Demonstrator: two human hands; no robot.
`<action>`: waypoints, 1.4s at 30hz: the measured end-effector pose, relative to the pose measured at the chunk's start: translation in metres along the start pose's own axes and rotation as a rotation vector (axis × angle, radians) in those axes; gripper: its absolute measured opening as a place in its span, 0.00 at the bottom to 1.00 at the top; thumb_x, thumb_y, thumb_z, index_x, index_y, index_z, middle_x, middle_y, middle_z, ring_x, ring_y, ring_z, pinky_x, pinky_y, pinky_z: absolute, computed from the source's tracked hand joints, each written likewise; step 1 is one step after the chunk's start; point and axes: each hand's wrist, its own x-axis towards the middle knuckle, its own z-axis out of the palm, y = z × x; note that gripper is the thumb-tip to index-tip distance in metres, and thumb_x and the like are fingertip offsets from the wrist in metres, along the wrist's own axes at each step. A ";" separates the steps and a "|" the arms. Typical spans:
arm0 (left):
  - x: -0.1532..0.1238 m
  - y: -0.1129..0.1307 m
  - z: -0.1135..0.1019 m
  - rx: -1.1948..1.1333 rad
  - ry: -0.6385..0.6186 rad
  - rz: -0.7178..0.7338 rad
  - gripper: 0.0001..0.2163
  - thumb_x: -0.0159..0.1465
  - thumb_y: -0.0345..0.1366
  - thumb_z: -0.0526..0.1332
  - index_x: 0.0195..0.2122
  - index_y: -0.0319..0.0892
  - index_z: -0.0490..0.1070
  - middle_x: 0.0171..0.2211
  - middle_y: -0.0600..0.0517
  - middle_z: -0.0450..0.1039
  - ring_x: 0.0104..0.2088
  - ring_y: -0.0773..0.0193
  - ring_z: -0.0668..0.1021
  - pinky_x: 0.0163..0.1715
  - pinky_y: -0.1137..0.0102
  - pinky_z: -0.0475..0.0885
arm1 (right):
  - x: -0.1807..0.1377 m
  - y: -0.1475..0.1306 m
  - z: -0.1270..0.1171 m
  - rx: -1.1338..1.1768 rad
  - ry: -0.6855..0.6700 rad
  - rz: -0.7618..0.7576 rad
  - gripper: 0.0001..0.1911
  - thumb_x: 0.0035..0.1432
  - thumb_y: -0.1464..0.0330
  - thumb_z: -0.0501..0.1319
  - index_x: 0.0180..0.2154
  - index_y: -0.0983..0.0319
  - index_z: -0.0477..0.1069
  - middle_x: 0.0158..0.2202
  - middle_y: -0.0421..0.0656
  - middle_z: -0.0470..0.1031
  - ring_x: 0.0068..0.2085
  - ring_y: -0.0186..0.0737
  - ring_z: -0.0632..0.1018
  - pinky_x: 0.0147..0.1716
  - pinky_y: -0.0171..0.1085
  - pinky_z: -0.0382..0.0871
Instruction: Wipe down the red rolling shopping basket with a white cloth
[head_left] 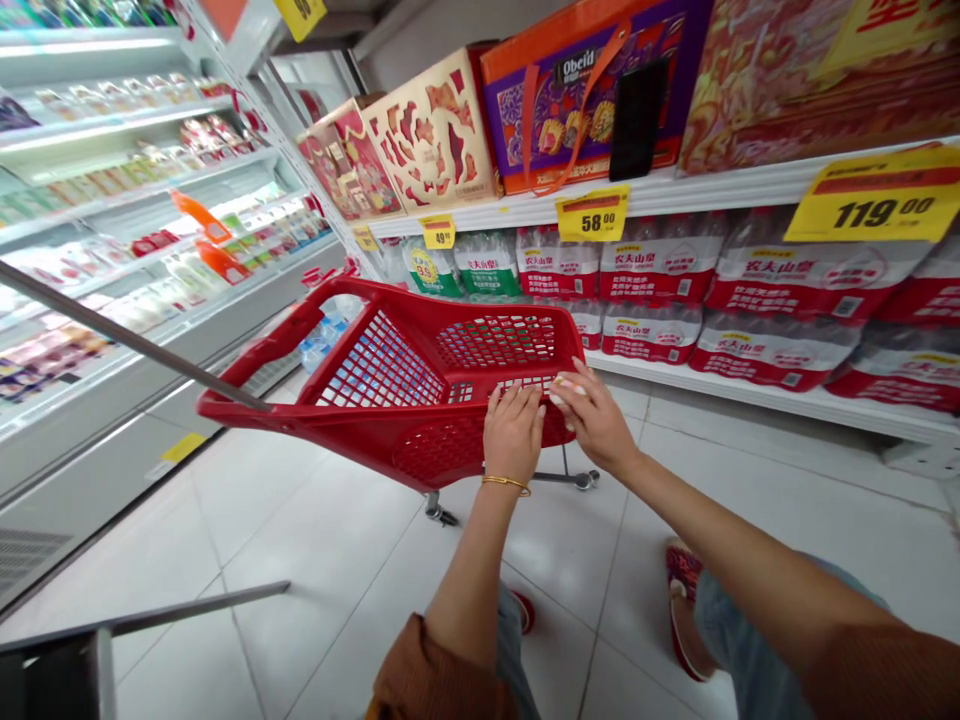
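A red plastic shopping cart (360, 425) stands before me on its casters, its handle end away to the left. My left hand (514, 430), with a gold bangle at the wrist, has its fingers hooked over the near rim close to the right-hand corner. Just beside it, my right hand (592, 415) is bent around the corner of the same rim, its fingertips close to the left hand's. Part of the rim is hidden under both hands.
Shrink-wrapped water bottle packs (652, 330) fill the lower shelf on the right, below gift boxes (431, 140) and yellow price tags (592, 215). A lit refrigerated display (112, 200) runs along the left. A metal bar (195, 605) juts in at lower left above the tiled floor (330, 610).
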 end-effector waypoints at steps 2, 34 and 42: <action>-0.001 0.001 0.001 0.017 0.016 0.006 0.15 0.70 0.33 0.51 0.53 0.42 0.72 0.53 0.47 0.77 0.57 0.54 0.74 0.64 0.50 0.62 | -0.003 -0.010 0.008 -0.065 -0.005 -0.034 0.17 0.68 0.66 0.53 0.55 0.54 0.71 0.55 0.49 0.73 0.65 0.53 0.64 0.62 0.63 0.61; 0.012 0.009 0.005 0.059 -0.050 0.100 0.17 0.71 0.35 0.49 0.57 0.39 0.69 0.56 0.42 0.73 0.60 0.54 0.72 0.64 0.51 0.62 | 0.011 0.015 -0.019 0.038 -0.172 0.007 0.16 0.69 0.63 0.49 0.48 0.59 0.73 0.46 0.50 0.75 0.55 0.47 0.75 0.53 0.50 0.74; -0.002 0.014 0.008 0.085 -0.034 0.069 0.18 0.71 0.36 0.48 0.57 0.36 0.68 0.56 0.39 0.73 0.59 0.52 0.73 0.65 0.47 0.59 | 0.003 -0.010 -0.008 -0.055 -0.181 -0.005 0.15 0.67 0.69 0.50 0.48 0.62 0.72 0.46 0.53 0.74 0.58 0.52 0.72 0.53 0.52 0.74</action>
